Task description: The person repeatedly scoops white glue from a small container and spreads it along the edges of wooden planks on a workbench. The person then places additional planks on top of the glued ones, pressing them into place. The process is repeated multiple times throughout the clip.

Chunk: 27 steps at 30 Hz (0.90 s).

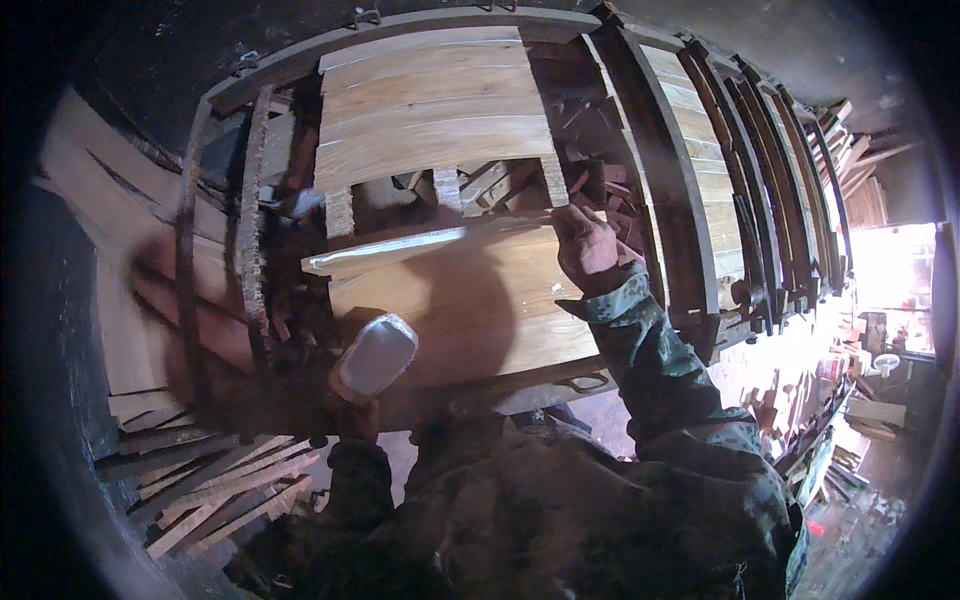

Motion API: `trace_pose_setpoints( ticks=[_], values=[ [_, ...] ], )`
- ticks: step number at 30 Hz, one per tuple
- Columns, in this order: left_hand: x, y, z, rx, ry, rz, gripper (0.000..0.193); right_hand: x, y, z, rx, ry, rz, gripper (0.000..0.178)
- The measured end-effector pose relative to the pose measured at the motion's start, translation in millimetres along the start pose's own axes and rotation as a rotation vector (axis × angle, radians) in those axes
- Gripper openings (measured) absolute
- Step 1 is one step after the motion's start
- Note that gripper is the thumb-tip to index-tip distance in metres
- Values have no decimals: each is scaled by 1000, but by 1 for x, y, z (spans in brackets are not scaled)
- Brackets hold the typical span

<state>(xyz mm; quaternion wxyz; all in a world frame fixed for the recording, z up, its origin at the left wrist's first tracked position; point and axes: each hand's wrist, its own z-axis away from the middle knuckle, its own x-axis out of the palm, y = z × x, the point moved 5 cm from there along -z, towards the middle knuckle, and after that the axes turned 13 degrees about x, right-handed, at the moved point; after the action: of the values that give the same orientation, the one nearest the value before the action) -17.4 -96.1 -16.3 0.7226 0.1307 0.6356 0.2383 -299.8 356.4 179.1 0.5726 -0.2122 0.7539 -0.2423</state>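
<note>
A worker's right hand (588, 250) was clamped on the right end of a long wooden slat (420, 243), its length running left across the stacked boards (430, 110). Below its left half, the left hand (352, 415), grip closed, raised a pale-headed mallet (375, 355).

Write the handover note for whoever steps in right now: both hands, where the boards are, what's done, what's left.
Left hand: gripping a mallet with a pale head, raised in front of the clamp frame.
Right hand: holding one end of a loose plank, laid across the frame on its edge.
Done: a group of planks sits at the top of the frame; wider boards lie below the loose plank.
Left: the loose plank is not yet seated; a gap with wood scraps remains above it.
</note>
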Motion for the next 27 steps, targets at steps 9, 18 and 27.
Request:
trace_pose_setpoints(
  ticks=[9, 18, 27],
  values=[
    [8, -8, 2, 91, -24, 142, 48, -41, 37, 1, 20, 76, 109, 9],
    [23, -38, -1, 119, 124, 90, 56, -77, 83, -2, 45, 97, -53, 20],
    [14, -23, -20, 81, 57, 95, 54, -109, 92, 5, 62, 184, 219, 12]
  ],
)
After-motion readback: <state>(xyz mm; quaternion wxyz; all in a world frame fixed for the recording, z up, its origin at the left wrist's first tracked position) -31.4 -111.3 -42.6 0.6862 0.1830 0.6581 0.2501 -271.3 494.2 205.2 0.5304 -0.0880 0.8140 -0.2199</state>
